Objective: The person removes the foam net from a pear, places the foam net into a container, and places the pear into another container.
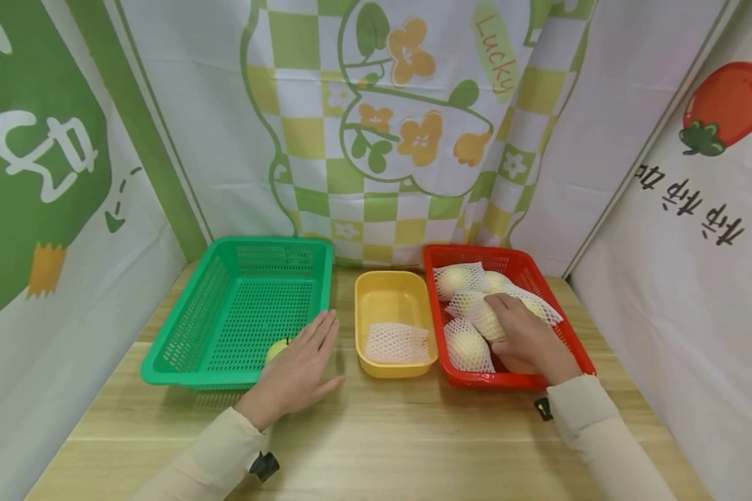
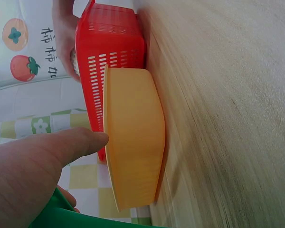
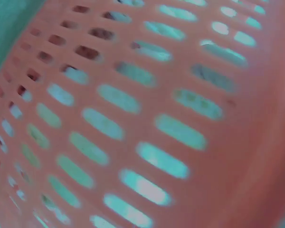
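Note:
My left hand (image 1: 301,369) lies over the near right rim of the green basket (image 1: 184,376), fingers straight and thumb held out. Partly covered by it, a green apple (image 1: 277,349) with a short stem sits in that basket. In the left wrist view, the thumb points toward the yellow tub (image 2: 133,137). My right hand (image 1: 526,341) reaches into the red basket (image 1: 476,379) and grips a pale yellow-green apple in a white foam net (image 1: 486,321). Several similar netted apples (image 1: 466,348) lie around it. The right wrist view shows only the red basket's slotted wall (image 3: 218,161).
Between the two baskets stands the yellow tub, with white foam netting (image 1: 397,344) lying in it. All three containers stand on a wooden table (image 1: 376,445). A printed curtain (image 1: 382,209) hangs behind them, and printed cloth walls close in both sides.

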The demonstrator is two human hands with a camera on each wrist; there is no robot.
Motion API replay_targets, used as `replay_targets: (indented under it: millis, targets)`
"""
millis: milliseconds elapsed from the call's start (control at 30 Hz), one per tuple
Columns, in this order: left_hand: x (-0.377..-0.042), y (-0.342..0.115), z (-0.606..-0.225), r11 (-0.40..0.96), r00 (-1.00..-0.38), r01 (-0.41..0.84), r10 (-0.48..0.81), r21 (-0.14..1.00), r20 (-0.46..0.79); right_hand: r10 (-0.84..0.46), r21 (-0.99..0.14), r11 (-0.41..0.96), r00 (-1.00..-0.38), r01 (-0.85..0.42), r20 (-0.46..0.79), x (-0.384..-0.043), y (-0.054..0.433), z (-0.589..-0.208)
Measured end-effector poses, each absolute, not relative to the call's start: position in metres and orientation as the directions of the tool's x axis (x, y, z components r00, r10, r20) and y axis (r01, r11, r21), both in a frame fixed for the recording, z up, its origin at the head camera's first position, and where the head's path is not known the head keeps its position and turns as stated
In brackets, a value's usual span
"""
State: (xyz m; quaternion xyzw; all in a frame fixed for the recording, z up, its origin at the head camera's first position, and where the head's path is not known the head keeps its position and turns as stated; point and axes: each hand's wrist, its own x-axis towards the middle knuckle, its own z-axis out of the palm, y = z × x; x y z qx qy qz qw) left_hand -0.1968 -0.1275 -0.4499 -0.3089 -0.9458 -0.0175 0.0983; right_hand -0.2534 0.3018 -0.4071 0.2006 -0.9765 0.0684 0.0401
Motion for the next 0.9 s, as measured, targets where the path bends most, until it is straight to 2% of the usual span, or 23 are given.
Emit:
replay_targets:
  millis: [167, 367, 700, 900]
  targets:
    - [-0.197, -0.127, -0.45, 0.81, -0.792, 0.586, 0.578, -0.022, 0.198, -0.426, -0.084, 0.89, -0.883, -0.448, 0.196, -0.248, 0.302, -0.387]
    - [-0.196, -0.127, -0.45, 0.812, -0.793, 0.583, 0.576, -0.026, 0.198, -0.453, -0.108, 0.87, -0.867, -0.48, 0.207, -0.234, 0.292, -0.36]
    - [-0.196, -0.127, -0.45, 0.81, -0.791, 0.587, 0.579, -0.024, 0.198, -0.553, -0.116, 0.799, -0.796, -0.591, 0.244, -0.206, 0.247, -0.339]
    - [-0.196, -0.126, -0.451, 0.808, -0.787, 0.589, 0.58, -0.022, 0.212, -0.665, -0.105, 0.704, -0.704, -0.702, 0.248, -0.188, 0.222, -0.341]
